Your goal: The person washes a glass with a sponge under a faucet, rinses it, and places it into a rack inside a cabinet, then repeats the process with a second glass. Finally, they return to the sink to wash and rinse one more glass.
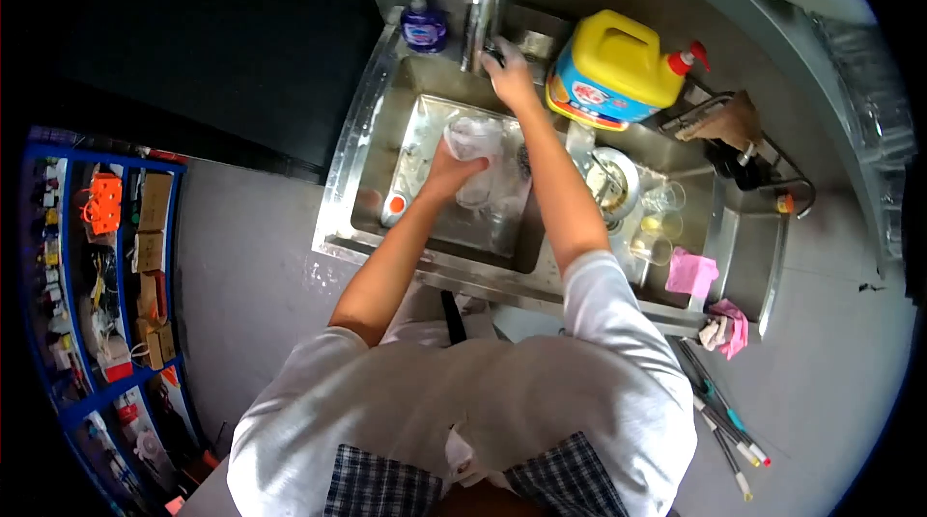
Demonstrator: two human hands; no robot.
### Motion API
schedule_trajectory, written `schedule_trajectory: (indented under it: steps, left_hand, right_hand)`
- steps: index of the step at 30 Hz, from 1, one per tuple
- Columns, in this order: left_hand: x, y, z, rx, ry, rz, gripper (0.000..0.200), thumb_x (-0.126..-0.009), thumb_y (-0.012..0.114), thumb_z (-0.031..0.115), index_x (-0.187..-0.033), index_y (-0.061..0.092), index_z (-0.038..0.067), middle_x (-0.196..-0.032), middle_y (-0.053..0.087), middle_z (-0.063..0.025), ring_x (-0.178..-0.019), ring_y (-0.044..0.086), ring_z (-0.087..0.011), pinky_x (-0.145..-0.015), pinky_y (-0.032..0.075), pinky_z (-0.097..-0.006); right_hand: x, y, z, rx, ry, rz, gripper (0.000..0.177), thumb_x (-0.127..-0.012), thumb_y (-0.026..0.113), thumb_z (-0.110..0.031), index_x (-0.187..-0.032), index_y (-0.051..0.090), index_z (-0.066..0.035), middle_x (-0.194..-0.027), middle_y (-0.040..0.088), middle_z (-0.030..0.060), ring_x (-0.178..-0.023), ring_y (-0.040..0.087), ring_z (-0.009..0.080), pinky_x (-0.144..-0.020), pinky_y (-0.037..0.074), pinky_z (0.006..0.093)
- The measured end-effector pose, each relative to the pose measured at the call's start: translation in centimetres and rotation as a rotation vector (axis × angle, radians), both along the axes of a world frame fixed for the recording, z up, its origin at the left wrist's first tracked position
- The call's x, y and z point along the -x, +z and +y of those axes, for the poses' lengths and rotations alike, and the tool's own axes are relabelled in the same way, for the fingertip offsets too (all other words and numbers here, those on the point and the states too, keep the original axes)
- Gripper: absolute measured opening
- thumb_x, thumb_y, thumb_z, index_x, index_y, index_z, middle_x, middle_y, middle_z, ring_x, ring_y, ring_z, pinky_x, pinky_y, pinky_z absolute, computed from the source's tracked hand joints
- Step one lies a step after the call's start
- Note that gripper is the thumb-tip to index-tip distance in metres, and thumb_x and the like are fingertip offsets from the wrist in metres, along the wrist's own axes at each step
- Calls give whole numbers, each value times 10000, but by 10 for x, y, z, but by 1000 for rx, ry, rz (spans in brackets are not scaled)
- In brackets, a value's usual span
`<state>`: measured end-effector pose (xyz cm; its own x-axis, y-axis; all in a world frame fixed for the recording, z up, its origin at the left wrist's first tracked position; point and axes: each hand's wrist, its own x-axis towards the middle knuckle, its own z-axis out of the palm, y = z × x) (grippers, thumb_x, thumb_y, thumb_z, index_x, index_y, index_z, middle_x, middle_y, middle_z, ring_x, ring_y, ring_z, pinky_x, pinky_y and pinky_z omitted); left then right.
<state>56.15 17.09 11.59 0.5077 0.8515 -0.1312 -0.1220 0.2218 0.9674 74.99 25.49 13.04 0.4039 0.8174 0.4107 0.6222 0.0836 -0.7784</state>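
Note:
Over the left sink basin [372,184], my left hand [452,171] is closed around a clear drinking glass [473,136]. More clear glassware [500,213] lies below it in the basin, its outlines hard to separate. My right hand [512,78] reaches to the back of the sink, its fingers closed at the metal faucet [488,0], near the spout's lower end. The fingertips there are partly hidden. A white item with an orange spot [394,206] rests by the basin's left wall. Beside my right forearm is a dark scouring pad [524,160].
A purple soap bottle [422,27] stands at the back left corner. Right of the faucet is a large yellow detergent jug [623,63] with a red pump. The right basin holds a round dish [615,184] and several glasses [664,196]. A pink cloth [691,273] hangs over the front edge.

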Motion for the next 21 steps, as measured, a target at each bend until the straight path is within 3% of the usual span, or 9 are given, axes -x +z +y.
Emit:
schedule_trajectory:
  steps: [3,6,7,9,10,11,12,14,21]
  left_hand:
    - [5,3,21,-103,21,-6,698,-611,787,16,-1217,442,31,-1111,580,-63,-1048,561,-171,-903,465,-314]
    - [6,0,43,-107,14,31,763,-600,775,-3,-1266,404,33,-1155,553,-80,-1090,543,-191,-945,447,-337]
    - [7,2,48,-158,9,24,775,-596,775,-6,-1271,398,36,-1166,546,-80,-1103,535,-192,-953,444,-342]
    - [5,4,57,-221,15,-12,804,-586,782,-3,-1285,386,39,-1186,532,-79,-1123,522,-196,-965,438,-351]
    - [3,-1,60,-233,34,-35,823,-579,788,3,-1292,380,40,-1196,526,-79,-1129,517,-198,-970,435,-355]
    - [-1,-3,61,-244,55,-59,841,-571,794,9,-1300,375,41,-1206,520,-79,-1136,512,-201,-974,431,-358]
    - [-6,0,56,-245,7,-95,866,-561,804,21,-1309,367,40,-1213,515,-80,-1141,508,-205,-977,428,-362]
    - [-16,7,55,-268,-77,-163,916,-541,823,45,-1327,352,38,-1227,506,-84,-1152,501,-214,-983,423,-370]
    - [-2,34,67,-740,-232,215,957,-518,859,193,-1330,380,28,-1197,573,-145,-1114,557,-250,-961,434,-353]
  right_hand:
    - [12,-10,17,405,57,180,360,-860,592,-227,-1140,602,0,-1099,619,236,-1033,584,382,-905,450,374]
    - [27,-15,-21,297,-7,306,343,-866,583,-241,-1127,628,-22,-1047,642,233,-1033,609,339,-889,455,343]
    - [26,-16,-36,205,37,273,471,-887,578,-324,-1277,542,-63,-1263,560,201,-1193,525,290,-964,407,322]
    - [42,-18,-77,214,115,836,653,-895,562,-446,-1421,366,-112,-1461,371,141,-1344,343,283,-1059,306,428]
    - [53,5,-102,623,35,1212,790,-884,525,-556,-1488,189,-175,-1546,172,96,-1404,174,339,-1073,181,591]
    - [66,0,-119,672,70,1216,796,-872,498,-609,-1485,197,-200,-1540,179,101,-1381,214,396,-1005,223,677]
    - [59,-51,-121,532,573,1664,785,-867,466,-643,-1478,211,-223,-1538,185,86,-1342,280,437,-978,290,671]
    - [64,-40,-120,261,393,1904,762,-871,456,-640,-1460,253,-202,-1511,268,84,-1301,363,415,-939,334,682]
    - [57,-11,-113,274,306,1626,565,-893,539,-442,-1346,421,-127,-1334,498,129,-1219,476,324,-939,388,590]
